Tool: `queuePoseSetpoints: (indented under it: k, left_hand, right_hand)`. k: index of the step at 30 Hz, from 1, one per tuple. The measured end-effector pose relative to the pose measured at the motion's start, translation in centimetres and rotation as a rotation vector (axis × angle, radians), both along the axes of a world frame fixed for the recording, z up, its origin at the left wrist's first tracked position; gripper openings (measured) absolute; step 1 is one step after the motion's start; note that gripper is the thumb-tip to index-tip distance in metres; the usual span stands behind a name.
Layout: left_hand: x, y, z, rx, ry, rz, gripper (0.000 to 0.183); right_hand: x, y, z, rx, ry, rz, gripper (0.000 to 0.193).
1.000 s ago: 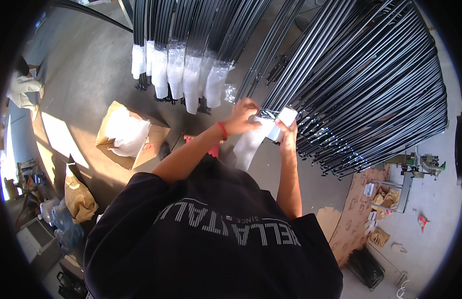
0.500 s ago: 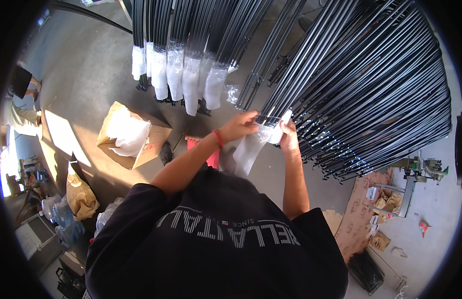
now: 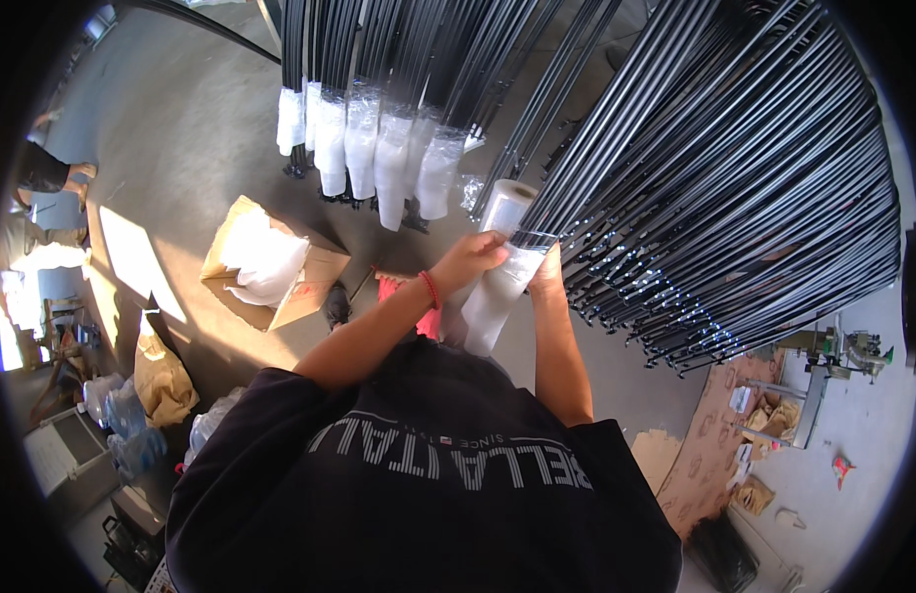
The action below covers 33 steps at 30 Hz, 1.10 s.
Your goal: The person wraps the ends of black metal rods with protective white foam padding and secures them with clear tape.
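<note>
My left hand (image 3: 469,260), with a red bracelet at the wrist, is closed at the left side of a bundle of thin black rods (image 3: 575,185). A whitish plastic sleeve (image 3: 498,295) covers the bundle's near end, and clear film crosses it between my hands. Against the bundle's left side, just beyond my left fingers, lies a roll of clear film (image 3: 508,204) with its round end showing. My right hand (image 3: 545,271) is at the bundle's right side; its fingers pass behind the bundle and are hidden. Which hand bears the roll is unclear.
Many black rods (image 3: 735,198) lie fanned out to the right. Ahead, more bundles have wrapped ends (image 3: 392,163). On the floor at left stands an open cardboard box (image 3: 325,275) with white sleeves inside. A person's arm (image 3: 68,178) shows at the far left. A red cloth (image 3: 425,318) hangs near me.
The film roll has gone from the bundle's right side to its left. My right hand has shifted left and partly behind the bundle, while my left hand keeps its place on it.
</note>
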<state>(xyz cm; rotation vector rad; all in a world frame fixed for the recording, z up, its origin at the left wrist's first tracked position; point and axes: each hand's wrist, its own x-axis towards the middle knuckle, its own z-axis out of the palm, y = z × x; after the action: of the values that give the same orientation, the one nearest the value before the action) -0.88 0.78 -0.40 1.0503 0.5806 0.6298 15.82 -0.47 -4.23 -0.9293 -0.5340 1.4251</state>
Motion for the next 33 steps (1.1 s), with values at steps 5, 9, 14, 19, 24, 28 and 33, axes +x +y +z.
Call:
queuePoseSetpoints:
  k: [5, 9, 14, 19, 24, 28, 33]
  left_hand:
    - [0.5, -1.1, 0.0, 0.145, 0.233, 0.18, 0.028]
    - [0.8, -1.9, 0.5, 0.383, 0.373, 0.349, 0.032]
    - [0.2, -2.0, 0.7, 0.377, 0.706, 0.275, 0.048]
    - [-0.4, -2.0, 1.6, 0.428, 0.927, 0.26, 0.059]
    - [-2.0, 0.3, 6.5, 0.458, 1.374, 0.04, 0.068]
    - [-3.1, 2.2, 3.2, 0.769, 1.313, 0.331, 0.095]
    - [-3.7, 6.1, 0.9, 0.389, 0.423, 0.164, 0.104]
  right_hand:
    - [-0.1, 0.6, -1.2, -0.037, 0.132, 0.012, 0.024]
    - [-0.6, 1.1, -1.4, -0.024, 0.134, 0.055, 0.023]
    - [-1.5, 2.0, -0.8, -0.068, 0.118, 0.026, 0.018]
    - [-2.1, 2.9, -1.1, -0.08, 0.006, 0.064, 0.032]
    - [-3.2, 3.3, -0.6, -0.071, -0.093, 0.115, 0.042]
    - [-3.6, 4.2, -1.6, -0.058, 0.145, 0.187, 0.045]
    - [-4.1, 3.6, 0.2, -0.075, 0.024, 0.15, 0.043]
